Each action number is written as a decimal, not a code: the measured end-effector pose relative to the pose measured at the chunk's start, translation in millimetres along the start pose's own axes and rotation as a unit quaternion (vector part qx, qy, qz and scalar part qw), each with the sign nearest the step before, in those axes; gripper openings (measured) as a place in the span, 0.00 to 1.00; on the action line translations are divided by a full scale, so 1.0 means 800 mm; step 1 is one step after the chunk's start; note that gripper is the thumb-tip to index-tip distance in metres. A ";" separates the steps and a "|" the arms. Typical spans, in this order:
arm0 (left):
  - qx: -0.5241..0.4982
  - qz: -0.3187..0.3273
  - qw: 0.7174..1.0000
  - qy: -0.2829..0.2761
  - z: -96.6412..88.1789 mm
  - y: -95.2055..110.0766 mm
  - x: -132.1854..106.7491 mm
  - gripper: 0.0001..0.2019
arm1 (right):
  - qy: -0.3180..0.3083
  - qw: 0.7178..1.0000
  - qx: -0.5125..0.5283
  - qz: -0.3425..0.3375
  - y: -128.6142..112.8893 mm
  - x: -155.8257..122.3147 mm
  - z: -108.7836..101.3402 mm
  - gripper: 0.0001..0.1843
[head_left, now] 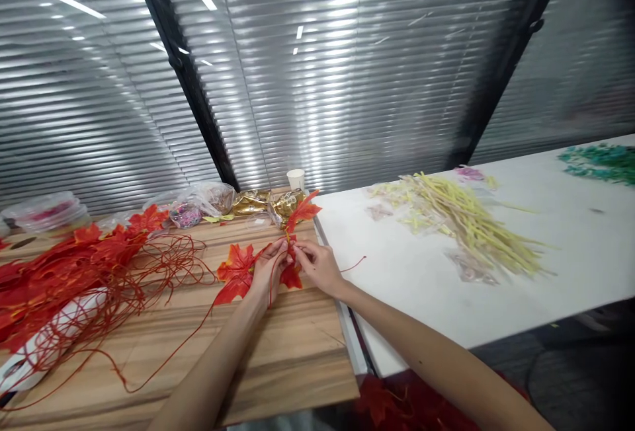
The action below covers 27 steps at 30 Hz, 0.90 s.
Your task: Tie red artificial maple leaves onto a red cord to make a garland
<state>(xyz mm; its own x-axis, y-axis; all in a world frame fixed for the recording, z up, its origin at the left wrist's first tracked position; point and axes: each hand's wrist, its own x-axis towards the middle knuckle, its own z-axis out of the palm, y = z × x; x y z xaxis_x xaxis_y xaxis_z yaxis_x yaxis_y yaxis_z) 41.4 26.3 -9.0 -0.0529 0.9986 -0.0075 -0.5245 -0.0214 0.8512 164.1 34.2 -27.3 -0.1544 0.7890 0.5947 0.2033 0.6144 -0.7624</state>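
Observation:
My left hand [268, 270] and my right hand [320, 266] meet over the wooden table [278, 352], both pinched on a cluster of red-orange artificial maple leaves [238, 271]. One leaf [303, 209] sticks up above the fingers. A thin red wire stem [353, 263] trails right from my right hand, and another red wire runs left across the wood from my left hand.
A heap of red leaves and tangled red wires [84, 272] lies at the left. Plastic bags [208, 199], gold packets [258, 201] and a paper cup [296, 178] stand at the back. The white table [570, 246] at the right holds yellow stems [471, 223] and green sprigs [602, 161].

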 end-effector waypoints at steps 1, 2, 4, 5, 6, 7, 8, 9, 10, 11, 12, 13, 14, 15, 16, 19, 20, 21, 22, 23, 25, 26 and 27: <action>0.000 0.001 1.000 0.000 0.000 0.000 0.000 0.14 | -0.002 1.000 -0.002 0.000 0.000 0.000 0.000 0.11; 0.000 0.001 1.000 0.001 0.000 0.000 0.000 0.14 | -0.003 1.000 -0.003 0.000 0.000 0.000 0.000 0.11; 0.002 0.000 1.000 0.003 0.001 0.001 0.000 0.14 | -0.003 1.000 -0.004 0.000 0.000 0.000 0.000 0.11; 0.004 -0.001 1.000 0.002 0.001 0.001 -0.001 0.14 | -0.001 1.000 -0.005 0.000 0.000 0.000 -0.001 0.11; 0.004 -0.003 1.000 0.002 0.001 0.001 0.000 0.14 | -0.001 1.000 -0.005 0.000 0.000 0.001 -0.001 0.11; 0.004 -0.003 1.000 0.002 0.001 0.001 0.000 0.14 | -0.002 1.000 -0.007 0.000 0.000 0.001 -0.001 0.11; 0.005 -0.003 1.000 0.002 0.000 0.000 0.000 0.14 | -0.004 1.000 -0.008 -0.001 -0.001 0.001 -0.001 0.11; 0.007 -0.004 1.000 0.002 0.000 0.000 0.000 0.14 | -0.007 1.000 -0.010 -0.002 -0.002 0.001 -0.002 0.11; 0.010 -0.005 1.000 0.002 -0.001 0.000 0.001 0.14 | -0.010 1.000 -0.012 -0.004 -0.003 0.001 -0.002 0.11; 0.011 -0.005 1.000 0.001 -0.002 -0.001 0.001 0.13 | -0.012 1.000 -0.013 -0.006 -0.004 0.001 -0.003 0.11; 0.012 -0.006 1.000 0.001 -0.002 -0.001 0.001 0.13 | -0.014 1.000 -0.014 -0.008 -0.005 0.001 -0.003 0.11; 0.013 -0.007 1.000 0.002 -0.003 -0.001 0.002 0.13 | -0.014 1.000 -0.015 -0.010 -0.006 0.001 -0.003 0.11; 0.012 -0.007 1.000 0.003 -0.003 -0.001 0.002 0.14 | -0.013 1.000 -0.015 -0.011 -0.006 0.001 -0.003 0.11; 0.012 -0.007 1.000 0.004 -0.003 -0.001 0.002 0.14 | -0.013 1.000 -0.014 -0.011 -0.006 0.001 -0.003 0.11; 0.012 -0.007 1.000 0.005 -0.003 -0.001 0.002 0.14 | -0.012 1.000 -0.014 -0.011 -0.005 0.001 -0.003 0.12; 0.014 -0.006 1.000 0.007 -0.002 0.000 0.001 0.16 | -0.011 1.000 -0.013 -0.010 -0.003 0.001 -0.003 0.12; 0.014 -0.005 1.000 0.009 -0.002 0.000 0.001 0.16 | -0.011 1.000 -0.013 -0.010 -0.003 0.001 -0.002 0.12; 0.016 -0.004 1.000 0.011 -0.002 0.000 0.001 0.16 | -0.012 1.000 -0.014 -0.009 -0.002 0.000 -0.002 0.12; 0.017 -0.003 1.000 0.012 -0.002 0.000 0.001 0.16 | -0.012 1.000 -0.015 -0.009 -0.002 0.000 -0.002 0.12; 0.020 -0.003 1.000 0.011 -0.002 0.000 0.002 0.16 | -0.012 1.000 -0.017 -0.009 -0.001 0.000 -0.002 0.12; 0.025 -0.002 1.000 0.010 -0.004 -0.001 0.002 0.16 | -0.013 1.000 -0.023 -0.010 -0.001 0.000 -0.002 0.12; 0.028 -0.002 1.000 0.010 -0.004 -0.001 0.003 0.16 | -0.013 0.999 -0.027 -0.011 -0.002 0.000 -0.002 0.12; 0.030 -0.001 0.999 0.012 -0.005 -0.001 0.003 0.16 | -0.013 0.999 -0.031 -0.012 -0.002 0.000 -0.003 0.12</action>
<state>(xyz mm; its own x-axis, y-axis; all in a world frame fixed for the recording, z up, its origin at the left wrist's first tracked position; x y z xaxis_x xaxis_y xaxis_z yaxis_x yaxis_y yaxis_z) 38.8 28.6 -11.9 -0.0720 0.9972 -0.0219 -0.4730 -0.0148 0.8809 165.8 33.5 -25.5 -0.1850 0.7744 0.6051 0.2584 0.6323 -0.7303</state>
